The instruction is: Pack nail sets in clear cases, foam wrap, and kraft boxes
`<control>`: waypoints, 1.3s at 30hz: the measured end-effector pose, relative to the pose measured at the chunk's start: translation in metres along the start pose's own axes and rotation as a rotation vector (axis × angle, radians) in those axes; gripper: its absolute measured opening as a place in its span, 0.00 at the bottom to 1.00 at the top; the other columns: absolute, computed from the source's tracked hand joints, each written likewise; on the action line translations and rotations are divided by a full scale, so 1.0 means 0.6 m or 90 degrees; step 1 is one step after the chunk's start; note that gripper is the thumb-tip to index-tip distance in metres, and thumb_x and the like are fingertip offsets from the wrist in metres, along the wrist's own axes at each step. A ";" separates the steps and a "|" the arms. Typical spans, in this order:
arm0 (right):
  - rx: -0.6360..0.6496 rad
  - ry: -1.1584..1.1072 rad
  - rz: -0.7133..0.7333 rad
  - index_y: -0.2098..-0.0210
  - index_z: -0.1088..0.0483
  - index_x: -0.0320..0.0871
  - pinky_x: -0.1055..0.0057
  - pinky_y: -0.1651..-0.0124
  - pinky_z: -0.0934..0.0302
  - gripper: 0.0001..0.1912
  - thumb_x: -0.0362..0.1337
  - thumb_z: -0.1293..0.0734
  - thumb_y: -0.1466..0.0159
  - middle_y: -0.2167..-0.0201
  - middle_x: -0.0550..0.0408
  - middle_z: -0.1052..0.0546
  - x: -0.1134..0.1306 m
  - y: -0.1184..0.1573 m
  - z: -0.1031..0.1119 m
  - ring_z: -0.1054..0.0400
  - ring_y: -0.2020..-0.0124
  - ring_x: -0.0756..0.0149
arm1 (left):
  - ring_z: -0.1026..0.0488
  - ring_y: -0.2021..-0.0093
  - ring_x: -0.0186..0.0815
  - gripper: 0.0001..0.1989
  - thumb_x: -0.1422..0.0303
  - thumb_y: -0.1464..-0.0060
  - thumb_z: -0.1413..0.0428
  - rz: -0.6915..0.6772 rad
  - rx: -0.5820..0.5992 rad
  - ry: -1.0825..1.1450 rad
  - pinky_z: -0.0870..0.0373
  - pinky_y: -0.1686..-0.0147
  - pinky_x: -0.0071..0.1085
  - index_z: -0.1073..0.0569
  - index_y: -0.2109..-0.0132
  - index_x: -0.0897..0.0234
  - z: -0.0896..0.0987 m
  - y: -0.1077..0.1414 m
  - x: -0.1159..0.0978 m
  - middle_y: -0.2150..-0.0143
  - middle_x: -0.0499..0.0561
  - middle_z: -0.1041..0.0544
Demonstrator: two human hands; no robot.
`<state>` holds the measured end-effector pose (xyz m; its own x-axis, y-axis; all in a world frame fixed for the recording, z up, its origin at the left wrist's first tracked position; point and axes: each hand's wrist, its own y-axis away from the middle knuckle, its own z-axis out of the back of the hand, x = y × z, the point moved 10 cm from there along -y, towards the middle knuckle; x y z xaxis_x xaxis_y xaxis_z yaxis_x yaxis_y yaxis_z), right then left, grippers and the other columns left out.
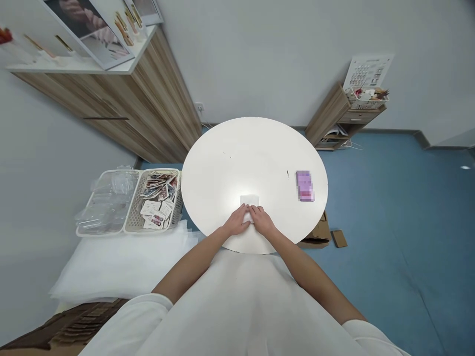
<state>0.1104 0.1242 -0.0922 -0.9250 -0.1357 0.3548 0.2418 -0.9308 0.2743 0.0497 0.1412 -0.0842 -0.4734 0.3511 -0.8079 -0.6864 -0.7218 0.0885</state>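
Observation:
A small white piece, like paper or tissue (250, 200), lies flat near the front edge of the round white table (245, 158). My left hand (236, 221) rests on its left side, fingers closed together at the piece. From the right, my right hand (261, 220) touches the same piece, its fingers also together. The fingertips of both hands nearly meet over the middle, and they cover the lower part of the piece. A pixelated purple object (305, 186) lies on the table to the right.
Left of the table stand a basket with cards (178, 198) and a basket with clear plastic packaging (106, 205), above white sheets (122, 267). A wooden cabinet (163, 89) is at the back left, a small shelf (326, 116) at the back right. Cardboard (319, 231) lies below the right edge.

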 end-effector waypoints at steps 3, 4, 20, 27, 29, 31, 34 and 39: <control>0.025 0.002 -0.009 0.46 0.48 0.42 0.66 0.56 0.42 0.31 0.24 0.40 0.49 0.49 0.48 0.37 -0.001 -0.007 0.010 0.46 0.52 0.58 | 0.51 0.39 0.42 0.33 0.71 0.61 0.42 0.010 0.035 -0.007 0.52 0.42 0.38 0.42 0.45 0.60 0.003 -0.002 0.007 0.40 0.53 0.43; 0.028 0.002 -0.007 0.47 0.47 0.42 0.66 0.57 0.42 0.30 0.25 0.40 0.49 0.50 0.47 0.36 0.000 -0.006 0.014 0.45 0.53 0.57 | 0.50 0.39 0.41 0.32 0.72 0.61 0.43 0.030 0.038 -0.018 0.52 0.42 0.38 0.41 0.46 0.60 0.004 -0.003 0.012 0.41 0.53 0.42; 0.179 -0.153 -0.013 0.56 0.43 0.43 0.72 0.73 0.50 0.17 0.35 0.41 0.46 0.70 0.54 0.30 -0.013 0.031 -0.006 0.38 0.72 0.64 | 0.32 0.60 0.37 0.12 0.63 0.51 0.52 0.188 0.035 0.114 0.36 0.61 0.33 0.31 0.61 0.62 -0.031 0.051 0.050 0.60 0.51 0.28; 0.080 -0.262 -0.060 0.51 0.43 0.43 0.68 0.57 0.45 0.19 0.34 0.43 0.43 0.55 0.49 0.36 -0.047 -0.010 0.010 0.40 0.55 0.62 | 0.32 0.66 0.35 0.14 0.65 0.50 0.53 0.297 -0.098 0.090 0.36 0.64 0.32 0.34 0.57 0.66 -0.014 0.044 0.092 0.68 0.50 0.30; 0.040 -0.245 -0.082 0.47 0.46 0.44 0.67 0.55 0.45 0.22 0.34 0.44 0.42 0.51 0.48 0.39 -0.055 -0.013 0.008 0.43 0.51 0.60 | 0.32 0.68 0.33 0.18 0.66 0.50 0.52 0.318 -0.132 0.086 0.36 0.65 0.32 0.38 0.51 0.66 -0.010 0.048 0.100 0.68 0.49 0.31; -0.005 -0.228 -0.119 0.45 0.48 0.46 0.66 0.56 0.44 0.24 0.35 0.43 0.41 0.49 0.47 0.41 -0.066 -0.012 0.005 0.44 0.49 0.58 | 0.33 0.70 0.32 0.21 0.66 0.51 0.51 0.337 -0.176 0.076 0.35 0.65 0.31 0.41 0.48 0.65 -0.002 0.054 0.105 0.67 0.49 0.32; -0.062 -0.233 -0.185 0.44 0.50 0.46 0.66 0.60 0.41 0.24 0.37 0.44 0.40 0.49 0.47 0.42 -0.084 -0.003 0.000 0.41 0.52 0.58 | 0.34 0.71 0.30 0.20 0.67 0.51 0.51 0.315 -0.210 0.061 0.34 0.65 0.31 0.39 0.49 0.64 0.003 0.054 0.098 0.65 0.49 0.33; -0.120 -0.264 -0.154 0.46 0.48 0.47 0.67 0.62 0.39 0.20 0.39 0.47 0.39 0.50 0.50 0.42 -0.083 0.030 -0.005 0.38 0.57 0.63 | 0.33 0.68 0.31 0.16 0.69 0.49 0.53 0.275 -0.232 0.054 0.34 0.63 0.31 0.35 0.52 0.62 0.001 0.055 0.087 0.64 0.50 0.32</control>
<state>0.1599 0.1132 -0.1077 -0.7443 0.2014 0.6368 -0.0564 -0.9690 0.2405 0.0019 0.1359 -0.1234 -0.6128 -0.0593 -0.7880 -0.1992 -0.9534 0.2266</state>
